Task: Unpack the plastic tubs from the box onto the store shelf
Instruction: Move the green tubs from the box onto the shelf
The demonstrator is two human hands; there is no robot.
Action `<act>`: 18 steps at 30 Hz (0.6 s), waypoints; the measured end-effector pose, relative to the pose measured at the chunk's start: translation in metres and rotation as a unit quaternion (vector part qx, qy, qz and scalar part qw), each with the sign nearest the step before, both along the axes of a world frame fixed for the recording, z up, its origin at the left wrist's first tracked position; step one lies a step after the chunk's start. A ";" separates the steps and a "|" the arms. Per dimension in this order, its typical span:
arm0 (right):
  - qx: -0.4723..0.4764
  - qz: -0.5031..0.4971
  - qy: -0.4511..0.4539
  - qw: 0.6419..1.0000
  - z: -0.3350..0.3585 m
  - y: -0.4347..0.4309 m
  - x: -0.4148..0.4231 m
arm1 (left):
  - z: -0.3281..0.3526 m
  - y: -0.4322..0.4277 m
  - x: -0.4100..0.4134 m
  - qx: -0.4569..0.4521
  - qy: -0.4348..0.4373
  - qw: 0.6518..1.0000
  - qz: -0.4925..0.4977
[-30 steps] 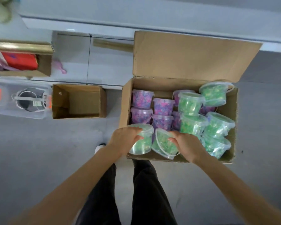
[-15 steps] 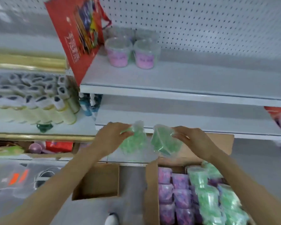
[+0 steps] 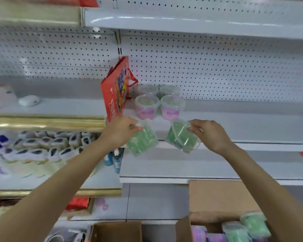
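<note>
My left hand [image 3: 121, 130] grips a clear tub of green pieces [image 3: 142, 138] by its rim, tilted, in front of the white shelf [image 3: 234, 124]. A second green tub [image 3: 180, 137] is held by my right hand [image 3: 210, 133] at its lid edge, also tilted. Both tubs hang in the air just before the shelf's front edge. Several pink tubs [image 3: 157, 103] stand on that shelf behind them. The cardboard box [image 3: 215, 198] lies at the bottom right with green [image 3: 248, 226] and purple tubs [image 3: 199, 232] inside.
A red gift bag [image 3: 116, 89] leans on the shelf just left of the pink tubs. Small bottles [image 3: 42, 149] fill the lower left shelf, and blue bottles [image 3: 115, 159] stand beside it. An empty small cardboard box [image 3: 115, 231] sits on the floor. Pegboard backs the shelf.
Both hands have lifted the two green tubs out of the box and up to the level of the shelf with the pink tubs. My view has tilted upward.
</note>
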State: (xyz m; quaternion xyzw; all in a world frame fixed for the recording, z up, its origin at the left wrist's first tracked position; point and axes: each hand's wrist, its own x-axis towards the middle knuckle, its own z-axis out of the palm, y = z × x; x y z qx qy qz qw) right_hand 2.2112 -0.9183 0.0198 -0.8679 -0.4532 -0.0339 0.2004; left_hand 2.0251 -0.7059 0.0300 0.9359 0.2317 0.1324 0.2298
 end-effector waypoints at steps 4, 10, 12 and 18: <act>-0.013 0.006 -0.061 0.998 -0.002 0.019 0.012 | -0.006 0.022 0.025 -0.008 -0.002 1.000 0.010; -0.017 0.031 -0.135 0.990 -0.013 0.040 0.031 | 0.001 0.043 0.053 0.031 0.002 1.000 -0.001; -0.009 0.049 -0.155 0.987 -0.024 0.040 0.033 | -0.005 0.042 0.056 0.130 0.036 0.990 -0.025; -0.027 0.098 -0.077 0.992 -0.046 0.034 0.052 | -0.053 0.043 0.055 0.295 -0.008 0.948 -0.119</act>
